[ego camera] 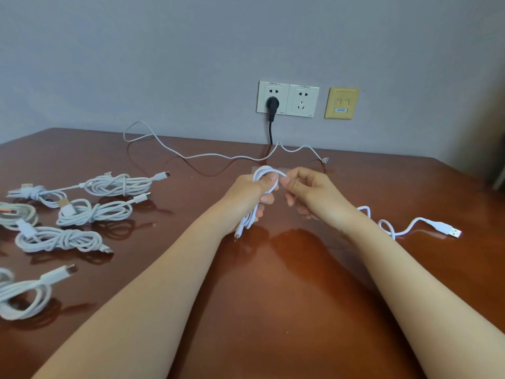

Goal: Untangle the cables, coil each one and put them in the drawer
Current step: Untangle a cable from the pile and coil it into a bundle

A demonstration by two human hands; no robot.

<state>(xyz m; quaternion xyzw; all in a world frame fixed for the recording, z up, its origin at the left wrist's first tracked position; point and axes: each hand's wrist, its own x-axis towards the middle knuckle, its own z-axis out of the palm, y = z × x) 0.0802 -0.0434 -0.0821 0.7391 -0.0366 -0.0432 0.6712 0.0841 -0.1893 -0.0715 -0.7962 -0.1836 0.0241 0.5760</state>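
Observation:
My left hand (251,195) grips a partly coiled white cable (263,173) above the middle of the brown table (273,283); loops stick out over my thumb and a plug end hangs below my palm. My right hand (308,192) pinches the same cable just right of the loops. Its loose tail (404,228) runs behind my right wrist and ends in a USB plug on the table at the right. Another loose white cable (207,155) lies uncoiled along the table's far edge. Several coiled white cables (82,212) lie at the left.
A black plug (272,103) sits in a double wall socket, its cord dropping behind the table. A yellowish network plate (341,103) is to its right. No drawer is in view.

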